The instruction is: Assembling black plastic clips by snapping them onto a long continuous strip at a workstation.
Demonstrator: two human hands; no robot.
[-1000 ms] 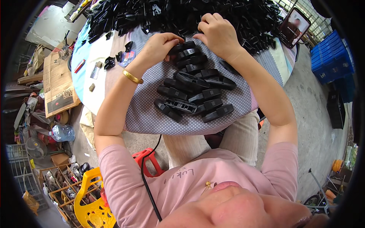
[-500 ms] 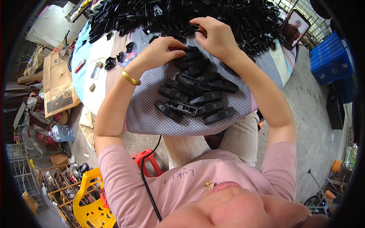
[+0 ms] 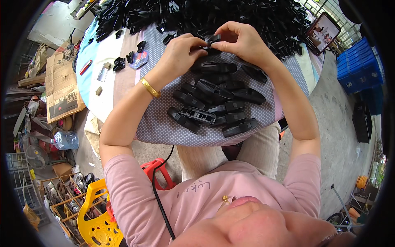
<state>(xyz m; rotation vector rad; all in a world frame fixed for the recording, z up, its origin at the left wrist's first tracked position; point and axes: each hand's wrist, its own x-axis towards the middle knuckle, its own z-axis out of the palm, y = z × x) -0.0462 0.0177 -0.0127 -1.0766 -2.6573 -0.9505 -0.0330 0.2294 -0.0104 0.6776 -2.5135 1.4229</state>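
My left hand and my right hand meet over the far part of the table. Between their fingertips is a small black plastic part, pinched from both sides; its exact kind is too small to make out. Just nearer to me lies a loose group of long black plastic pieces, some overlapping. One of them, a hollow piece, shows its open, ribbed inside. Beyond my fingers spreads a large heap of small black plastic parts.
Dotted cloth covers the round table. On its left lie a few black parts, a small blue-and-red packet and a red pen. A phone stands at the right edge; blue crates stand beyond.
My right hand has come down and in toward my left hand. The fingertips of both now meet on one black part. The nearby black pieces have shifted a little.
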